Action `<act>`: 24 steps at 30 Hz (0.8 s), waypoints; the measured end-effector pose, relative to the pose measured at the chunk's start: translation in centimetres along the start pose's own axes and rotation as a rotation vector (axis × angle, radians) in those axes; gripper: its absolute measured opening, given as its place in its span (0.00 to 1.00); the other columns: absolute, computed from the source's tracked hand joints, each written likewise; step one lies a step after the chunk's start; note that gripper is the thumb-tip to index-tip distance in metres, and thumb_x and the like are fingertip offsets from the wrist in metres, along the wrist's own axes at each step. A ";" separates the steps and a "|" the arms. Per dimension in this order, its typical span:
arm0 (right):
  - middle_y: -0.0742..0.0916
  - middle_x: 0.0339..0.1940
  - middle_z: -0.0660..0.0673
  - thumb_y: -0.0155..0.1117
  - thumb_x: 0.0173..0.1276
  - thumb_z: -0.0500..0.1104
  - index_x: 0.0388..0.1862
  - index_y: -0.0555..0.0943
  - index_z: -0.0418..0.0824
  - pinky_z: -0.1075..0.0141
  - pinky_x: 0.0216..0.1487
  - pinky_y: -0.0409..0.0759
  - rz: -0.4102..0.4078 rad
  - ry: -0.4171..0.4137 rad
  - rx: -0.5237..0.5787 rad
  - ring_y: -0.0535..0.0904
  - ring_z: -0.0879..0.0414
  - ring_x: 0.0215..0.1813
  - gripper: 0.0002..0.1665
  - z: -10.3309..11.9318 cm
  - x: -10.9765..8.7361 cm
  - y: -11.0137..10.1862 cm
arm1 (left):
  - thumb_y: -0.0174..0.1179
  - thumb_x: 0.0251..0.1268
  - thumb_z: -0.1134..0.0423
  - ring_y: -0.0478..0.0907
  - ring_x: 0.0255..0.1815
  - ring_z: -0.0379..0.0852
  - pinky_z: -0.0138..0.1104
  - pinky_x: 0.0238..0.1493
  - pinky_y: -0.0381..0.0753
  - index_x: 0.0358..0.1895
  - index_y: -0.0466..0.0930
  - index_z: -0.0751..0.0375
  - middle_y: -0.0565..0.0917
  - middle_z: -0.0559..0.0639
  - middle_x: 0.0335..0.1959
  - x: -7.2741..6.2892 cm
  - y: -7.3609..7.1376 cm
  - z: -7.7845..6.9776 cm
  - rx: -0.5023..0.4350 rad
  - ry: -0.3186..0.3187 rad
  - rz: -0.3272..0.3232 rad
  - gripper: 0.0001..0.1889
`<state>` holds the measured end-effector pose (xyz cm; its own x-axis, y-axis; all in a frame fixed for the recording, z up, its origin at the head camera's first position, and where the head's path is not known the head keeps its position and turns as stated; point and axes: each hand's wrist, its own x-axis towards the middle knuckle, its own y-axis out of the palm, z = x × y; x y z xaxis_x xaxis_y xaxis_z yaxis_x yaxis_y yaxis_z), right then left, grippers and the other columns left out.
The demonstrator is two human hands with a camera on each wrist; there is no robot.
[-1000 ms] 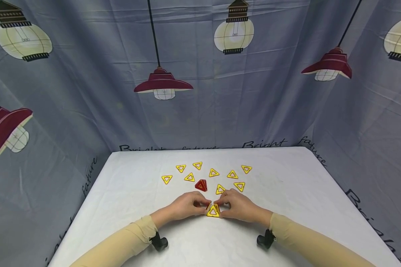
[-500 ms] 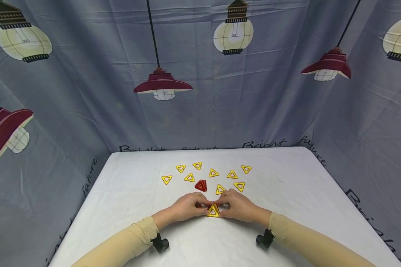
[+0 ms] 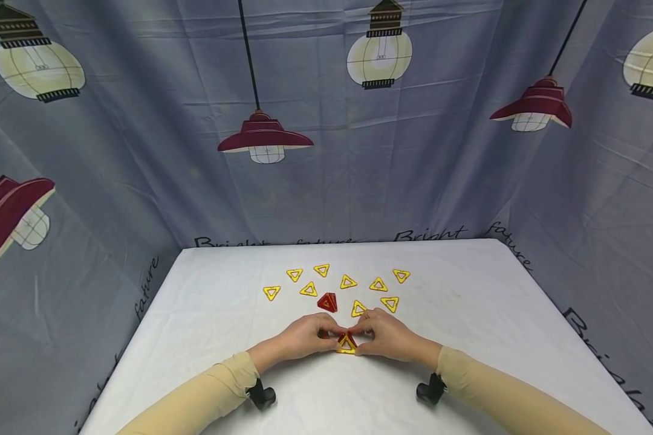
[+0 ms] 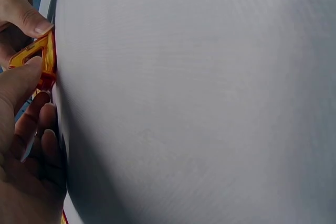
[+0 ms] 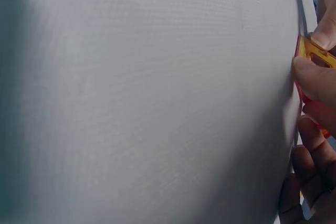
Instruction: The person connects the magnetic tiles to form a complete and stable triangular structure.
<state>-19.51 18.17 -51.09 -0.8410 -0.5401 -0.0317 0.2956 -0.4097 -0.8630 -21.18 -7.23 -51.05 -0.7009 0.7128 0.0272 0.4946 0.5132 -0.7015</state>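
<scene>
A small pyramid of yellow and red triangular tiles with open centres [image 3: 346,350] stands on the table between my hands, its yellow face towards me. My left hand [image 3: 307,334] pinches its left side, thumb on the near part and fingers behind. From the right, my right hand [image 3: 390,338] grips it the same way. In the left wrist view the yellow tile [image 4: 49,53] shows between both thumbs, with red along its edge. The right wrist view catches only part of the yellow tile [image 5: 306,45]. Fingers hide the pyramid's back.
Beyond the hands lie several loose yellow triangular tiles [image 3: 378,286], spread across the white table [image 3: 468,314]. One of them [image 3: 357,310] touches or nearly touches my right fingers in the head view. A red pyramid [image 3: 328,302] stands among them. A patterned curtain [image 3: 326,193] surrounds the table.
My left fingers have moved slightly right, onto the pyramid's top, bringing both hands' fingertips together. The yellow face now leans back a little more, with red showing at its top.
</scene>
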 end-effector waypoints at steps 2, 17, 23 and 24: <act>0.80 0.41 0.62 0.81 0.57 0.56 0.57 0.89 0.53 0.66 0.42 0.71 0.000 0.000 0.012 0.71 0.61 0.42 0.27 -0.1 0.0 0.0 | 0.72 0.66 0.58 0.79 0.42 0.37 0.29 0.45 0.76 0.58 0.88 0.48 0.84 0.37 0.45 0.0 0.0 0.1 -0.001 0.007 0.004 0.18; 0.77 0.38 0.63 0.80 0.58 0.57 0.57 0.89 0.55 0.66 0.39 0.69 -0.009 -0.018 -0.012 0.69 0.62 0.40 0.27 -0.2 -0.3 0.1 | 0.70 0.67 0.56 0.78 0.44 0.37 0.29 0.47 0.76 0.60 0.86 0.48 0.84 0.38 0.47 0.0 0.0 0.1 0.035 0.014 0.009 0.19; 0.77 0.40 0.63 0.80 0.59 0.58 0.58 0.88 0.55 0.67 0.39 0.69 -0.008 -0.025 -0.031 0.68 0.63 0.40 0.27 -0.5 -0.3 0.2 | 0.70 0.68 0.55 0.77 0.44 0.35 0.29 0.47 0.76 0.61 0.86 0.48 0.83 0.36 0.48 0.0 0.2 0.1 0.053 -0.005 0.008 0.19; 0.77 0.40 0.63 0.79 0.59 0.58 0.58 0.88 0.56 0.67 0.39 0.69 -0.009 -0.025 -0.034 0.68 0.63 0.40 0.27 -0.5 -0.3 0.3 | 0.70 0.68 0.55 0.77 0.44 0.36 0.29 0.46 0.76 0.61 0.86 0.48 0.83 0.36 0.48 0.0 0.2 0.1 0.056 -0.005 0.009 0.19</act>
<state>-19.41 18.61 -51.59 -0.8316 -0.5552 -0.0118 0.2726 -0.3896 -0.8797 -21.12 -7.15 -51.29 -0.6990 0.7150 0.0170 0.4717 0.4787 -0.7405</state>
